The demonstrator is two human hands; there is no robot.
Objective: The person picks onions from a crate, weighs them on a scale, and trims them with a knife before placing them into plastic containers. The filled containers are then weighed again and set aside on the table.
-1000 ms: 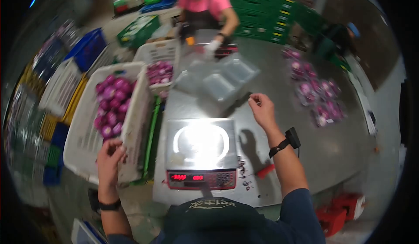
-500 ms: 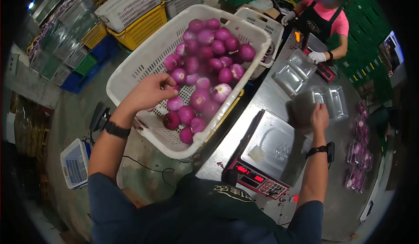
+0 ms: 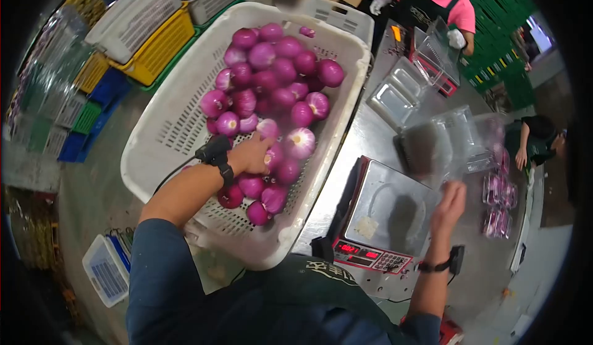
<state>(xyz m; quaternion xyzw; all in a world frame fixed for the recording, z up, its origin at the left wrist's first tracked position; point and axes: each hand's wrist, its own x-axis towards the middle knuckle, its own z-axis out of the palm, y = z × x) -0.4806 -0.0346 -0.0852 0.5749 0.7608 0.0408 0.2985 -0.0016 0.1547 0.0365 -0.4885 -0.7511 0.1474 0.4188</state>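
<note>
My left hand [image 3: 252,153] reaches into a large white crate [image 3: 139,153], its fingers spread over the purple onions [image 3: 252,185] and touching one. On the right, my right hand [image 3: 450,204] has its fingers curled together at the lower edge of a clear plastic tray [image 3: 450,153], held tilted above the steel table. A weighing scale [image 3: 392,206] with a lit red display lies between the crate and my right hand; a small pale piece rests on its plate.
A co-worker in a pink shirt [image 3: 432,2] stands across the steel table [image 3: 327,212] with white gloves and another scale. Clear trays [image 3: 395,95] lie nearer. Packed onions [image 3: 497,190] are at the right, beside another person [image 3: 531,138]. Stacked crates [image 3: 157,42] stand at the left.
My left hand has moved down and right, opening onto the onions. My right hand has lowered slightly with the tray. The co-worker has lifted a clear tray, and another person has come into view at right.
</note>
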